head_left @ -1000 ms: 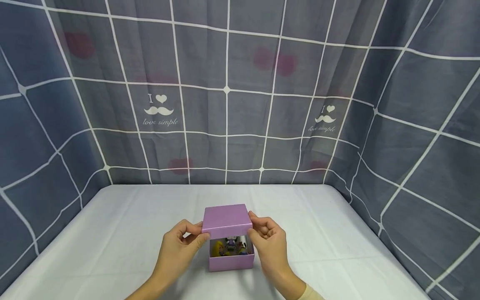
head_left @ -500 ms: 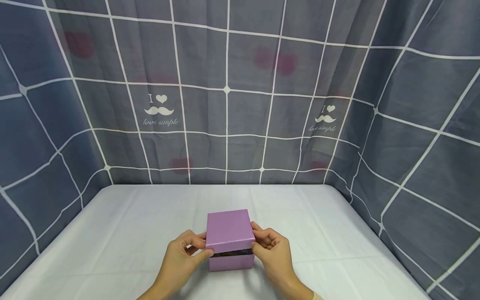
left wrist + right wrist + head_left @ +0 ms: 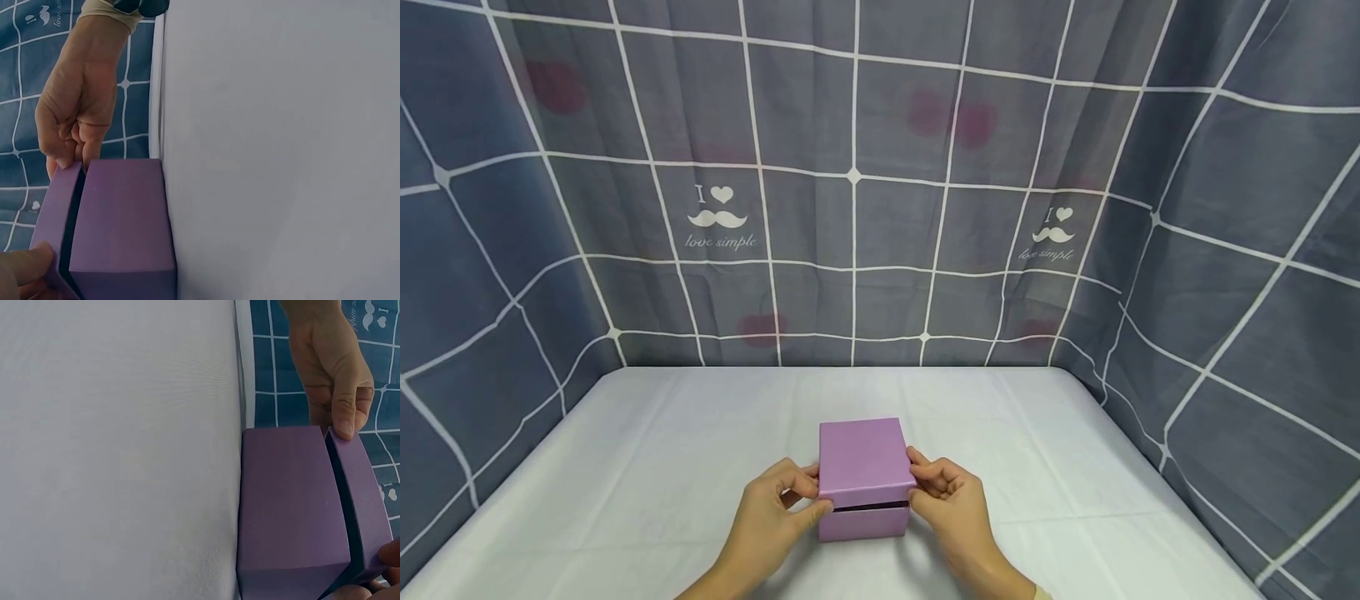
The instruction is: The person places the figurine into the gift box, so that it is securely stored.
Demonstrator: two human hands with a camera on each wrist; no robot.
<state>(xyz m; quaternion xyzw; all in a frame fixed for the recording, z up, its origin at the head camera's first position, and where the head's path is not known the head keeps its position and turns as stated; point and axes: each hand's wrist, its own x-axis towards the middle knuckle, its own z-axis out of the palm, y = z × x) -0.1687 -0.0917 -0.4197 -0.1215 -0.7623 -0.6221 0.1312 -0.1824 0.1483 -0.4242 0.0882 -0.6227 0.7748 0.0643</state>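
Observation:
A purple square lid (image 3: 865,458) sits over a matching purple box (image 3: 863,524) on the white table. A narrow dark gap shows between them along the front, and both wrist views show the lid slightly tilted above the box (image 3: 122,215). My left hand (image 3: 772,518) pinches the lid's left side, thumb at the front corner. On the opposite side my right hand (image 3: 957,518) pinches the lid's right edge between thumb and fingers. The lid hides what is in the box.
White cloth covers the table (image 3: 700,433). A grey-blue curtain (image 3: 805,217) with white grid lines hangs behind it and along both sides.
Both hands have brought the lid down and slightly right over the box. The small toy figures seen inside a second ago are now covered, and the front gap has narrowed.

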